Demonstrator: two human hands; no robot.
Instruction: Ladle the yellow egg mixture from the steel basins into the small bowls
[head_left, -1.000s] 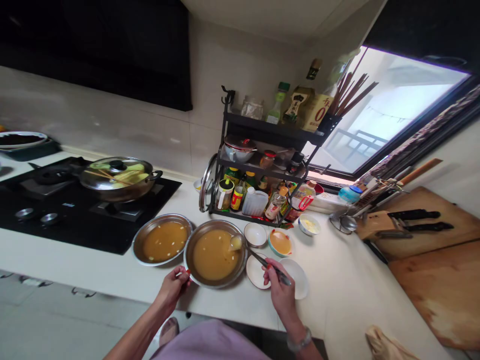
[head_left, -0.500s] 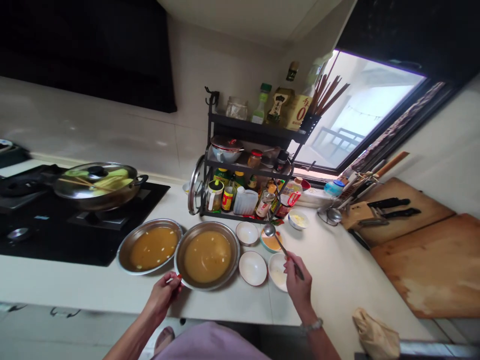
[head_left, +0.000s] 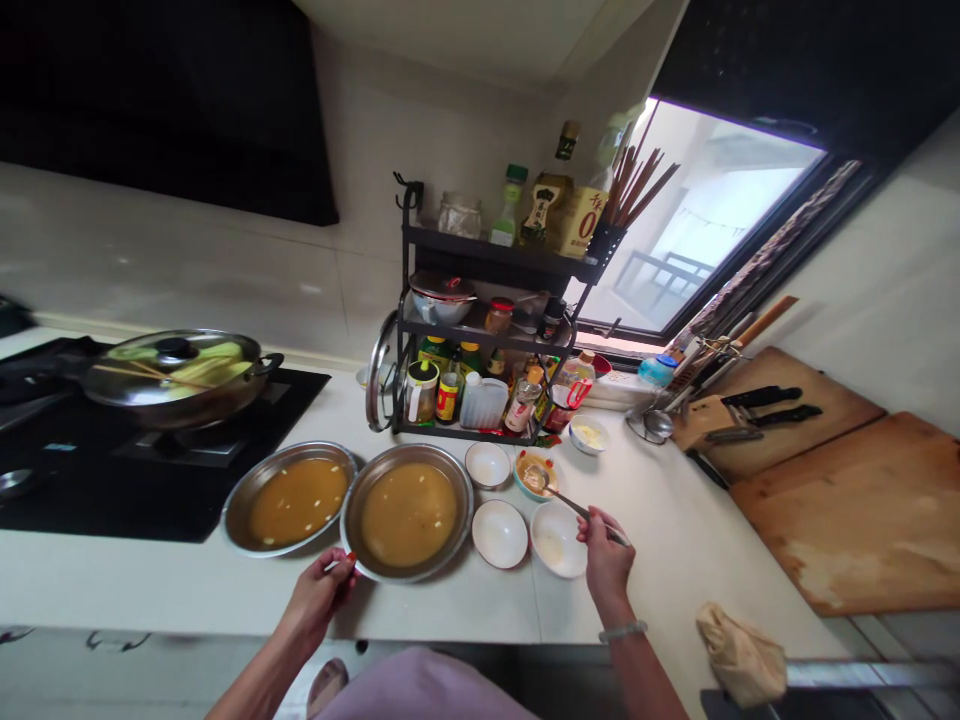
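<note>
My left hand (head_left: 322, 592) pinches the near-left rim of a round metal basin (head_left: 466, 520) of brownish liquid with small white bits floating in it. In my right hand (head_left: 609, 568) is a metal spoon (head_left: 576, 508), gripped by its handle. The spoon's head dips into a small bowl (head_left: 519, 482) with orange-brown contents and red bits. Below the spoon handle sits a white bowl (head_left: 553, 545) with a little pale matter at the bottom. Two more white bowls, a front one (head_left: 499, 534) and a smaller back one (head_left: 488, 466), stand beside the basin.
A second basin (head_left: 234, 515) of similar liquid touches the first on the left. On the stove sits a lidded pan (head_left: 180, 375). A black rack (head_left: 491, 335) of bottles stands behind. Knives (head_left: 772, 405) and cutting boards (head_left: 847, 510) are at right; a paper bag (head_left: 739, 655) lies front right.
The spoon's head has gone down into the bowl of orange-brown contents, from just above its edge. My left hand stays at the basin's rim. The whole view has shifted slightly.
</note>
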